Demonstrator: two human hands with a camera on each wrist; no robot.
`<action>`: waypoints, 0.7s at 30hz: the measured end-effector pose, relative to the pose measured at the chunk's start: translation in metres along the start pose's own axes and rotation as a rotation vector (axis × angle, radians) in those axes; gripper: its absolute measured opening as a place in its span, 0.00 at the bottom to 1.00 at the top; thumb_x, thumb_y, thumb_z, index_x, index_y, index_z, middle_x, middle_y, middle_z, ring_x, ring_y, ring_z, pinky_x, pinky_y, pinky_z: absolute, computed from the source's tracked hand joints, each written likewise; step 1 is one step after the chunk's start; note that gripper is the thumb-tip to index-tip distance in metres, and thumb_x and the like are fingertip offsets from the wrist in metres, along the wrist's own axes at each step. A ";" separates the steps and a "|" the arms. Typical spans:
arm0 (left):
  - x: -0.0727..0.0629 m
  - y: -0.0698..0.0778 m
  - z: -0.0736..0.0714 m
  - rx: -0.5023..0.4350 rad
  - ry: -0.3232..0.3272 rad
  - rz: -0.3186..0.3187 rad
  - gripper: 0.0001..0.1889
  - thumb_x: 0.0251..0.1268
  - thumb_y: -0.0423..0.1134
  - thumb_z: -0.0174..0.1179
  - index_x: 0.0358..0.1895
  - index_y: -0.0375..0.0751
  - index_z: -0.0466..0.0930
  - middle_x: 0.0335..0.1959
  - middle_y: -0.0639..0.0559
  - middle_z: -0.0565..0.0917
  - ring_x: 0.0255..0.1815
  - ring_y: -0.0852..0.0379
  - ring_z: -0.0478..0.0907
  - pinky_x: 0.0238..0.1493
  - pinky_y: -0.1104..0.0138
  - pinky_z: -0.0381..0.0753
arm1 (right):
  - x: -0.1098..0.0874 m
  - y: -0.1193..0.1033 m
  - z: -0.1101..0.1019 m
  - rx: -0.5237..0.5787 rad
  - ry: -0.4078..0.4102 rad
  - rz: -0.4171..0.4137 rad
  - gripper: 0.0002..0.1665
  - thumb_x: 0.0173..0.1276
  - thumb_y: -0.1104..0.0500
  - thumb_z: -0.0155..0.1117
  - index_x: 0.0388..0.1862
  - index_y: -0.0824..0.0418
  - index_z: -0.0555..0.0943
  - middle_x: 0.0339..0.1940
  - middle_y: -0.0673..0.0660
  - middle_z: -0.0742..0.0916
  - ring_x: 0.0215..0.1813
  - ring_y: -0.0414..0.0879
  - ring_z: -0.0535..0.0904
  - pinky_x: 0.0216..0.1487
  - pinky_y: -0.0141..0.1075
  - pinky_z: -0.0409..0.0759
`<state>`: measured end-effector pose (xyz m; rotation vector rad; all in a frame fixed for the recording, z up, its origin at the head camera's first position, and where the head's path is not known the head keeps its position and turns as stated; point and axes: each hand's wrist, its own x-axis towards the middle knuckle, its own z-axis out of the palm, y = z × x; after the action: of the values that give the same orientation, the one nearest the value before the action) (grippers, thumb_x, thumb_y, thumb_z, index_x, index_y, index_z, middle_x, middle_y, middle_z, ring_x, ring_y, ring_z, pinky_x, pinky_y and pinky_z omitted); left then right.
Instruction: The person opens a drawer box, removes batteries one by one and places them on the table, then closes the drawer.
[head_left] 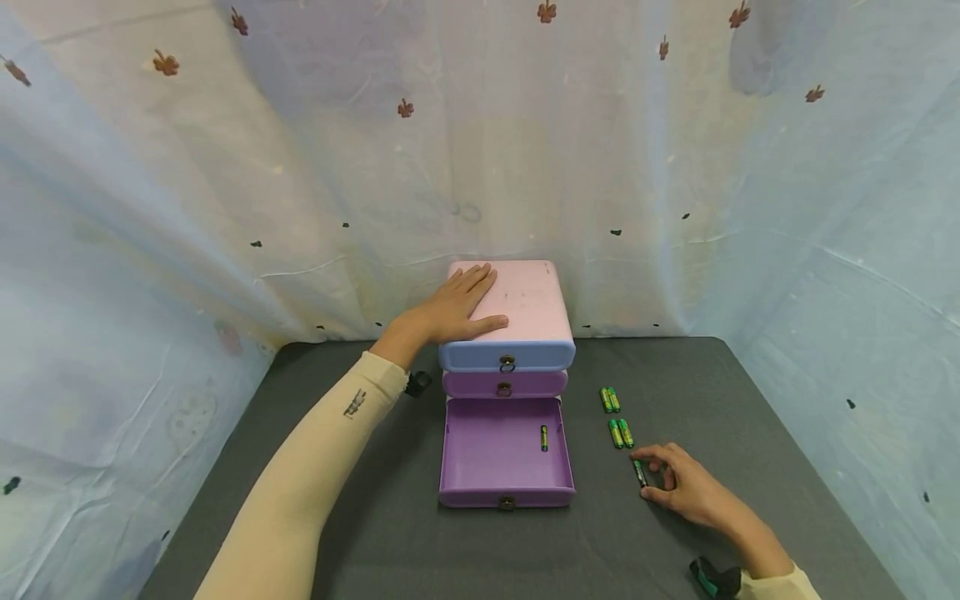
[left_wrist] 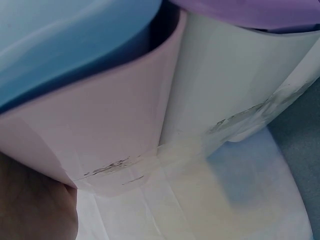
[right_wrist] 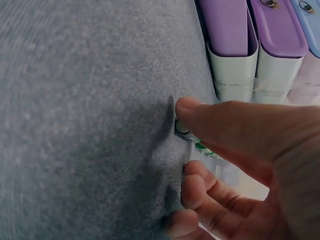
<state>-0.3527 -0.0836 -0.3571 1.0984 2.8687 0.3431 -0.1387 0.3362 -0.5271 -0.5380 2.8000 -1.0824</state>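
Observation:
My left hand (head_left: 457, 307) rests with spread fingers on the pink top (head_left: 528, 296) of a small three-drawer unit. Between thumb and forefinger my right hand (head_left: 693, 487) pinches a green and black battery (head_left: 640, 473) at the table surface, right of the unit. In the right wrist view the battery's end (right_wrist: 182, 127) shows under the thumb; the rest is mostly hidden. The bottom purple drawer (head_left: 487, 458) is pulled out, and one battery (head_left: 543, 438) lies in its right part. Two pairs of batteries lie near my right hand, a front pair (head_left: 621, 433) and a back pair (head_left: 610, 400).
Above the pulled-out drawer are a closed purple drawer (head_left: 472, 384) and a closed blue drawer (head_left: 472, 357), each with a ring pull. Clear tape (left_wrist: 235, 120) runs along the unit's side. A dark grey cloth (head_left: 390, 533) covers the table; a patterned curtain (head_left: 487, 167) hangs behind.

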 end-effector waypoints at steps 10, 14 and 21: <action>-0.001 0.001 0.000 -0.007 0.006 0.002 0.51 0.82 0.69 0.46 0.90 0.41 0.35 0.91 0.45 0.36 0.91 0.50 0.29 0.88 0.56 0.25 | 0.001 -0.009 -0.002 -0.044 0.028 0.027 0.32 0.66 0.61 0.82 0.66 0.63 0.81 0.49 0.59 0.80 0.30 0.35 0.69 0.28 0.33 0.72; -0.002 0.000 0.000 -0.006 0.007 0.002 0.51 0.82 0.69 0.46 0.90 0.42 0.35 0.91 0.45 0.36 0.91 0.50 0.29 0.88 0.55 0.25 | 0.003 -0.016 -0.003 -0.076 0.062 0.015 0.32 0.65 0.59 0.83 0.66 0.63 0.81 0.48 0.57 0.81 0.31 0.34 0.69 0.29 0.32 0.72; -0.002 0.000 -0.001 -0.007 0.008 0.004 0.51 0.82 0.70 0.45 0.90 0.41 0.35 0.91 0.45 0.36 0.91 0.49 0.29 0.88 0.54 0.26 | 0.008 -0.029 -0.004 -0.093 0.083 0.002 0.31 0.67 0.58 0.81 0.67 0.63 0.81 0.48 0.56 0.82 0.31 0.35 0.70 0.30 0.32 0.72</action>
<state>-0.3513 -0.0848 -0.3565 1.1039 2.8703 0.3582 -0.1384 0.3162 -0.5043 -0.5107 2.9337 -1.0011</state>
